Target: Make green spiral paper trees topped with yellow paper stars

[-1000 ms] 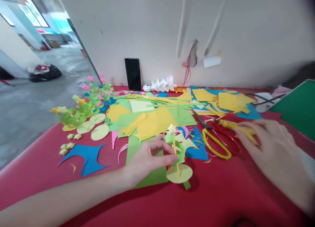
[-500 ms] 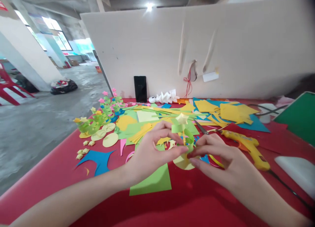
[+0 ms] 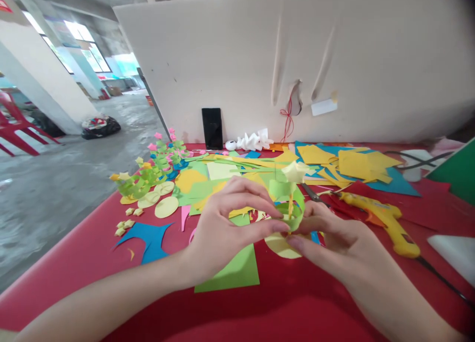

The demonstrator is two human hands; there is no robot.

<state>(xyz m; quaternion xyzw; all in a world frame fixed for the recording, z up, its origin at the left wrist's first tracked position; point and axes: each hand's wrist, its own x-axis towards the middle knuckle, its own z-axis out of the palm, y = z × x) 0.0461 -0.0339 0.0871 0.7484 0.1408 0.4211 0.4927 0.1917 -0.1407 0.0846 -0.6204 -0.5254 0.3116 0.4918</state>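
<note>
Between my two hands stands a paper flower [image 3: 290,203]: a pale yellow folded star [image 3: 295,171] tops a thin yellow stem, with a curled green paper strip [image 3: 299,203] around it. My left hand [image 3: 237,218] pinches the green strip's lower left side between thumb and fingers. On the other side, my right hand [image 3: 326,233] is closed at the foot of the stem, its thumb and fingertips pressed together there. Just below the fingertips lies a pale yellow paper disc [image 3: 280,248]; whether the stem touches it is hidden. A green paper sheet [image 3: 233,272] lies under my left hand.
On the right lies a yellow glue gun [image 3: 382,220] with its black cord, near scissors [image 3: 310,192]. Finished paper flowers [image 3: 163,159], pale discs [image 3: 166,207] and small stars [image 3: 124,225] sit left. Yellow and blue paper pieces, a black phone [image 3: 212,129] and a white board [image 3: 230,60] are behind.
The paper flower and both hands have shifted slightly right in view. The star now tilts toward me more, and the green curl shows as a wider loop. The camera view has tipped down a little.
</note>
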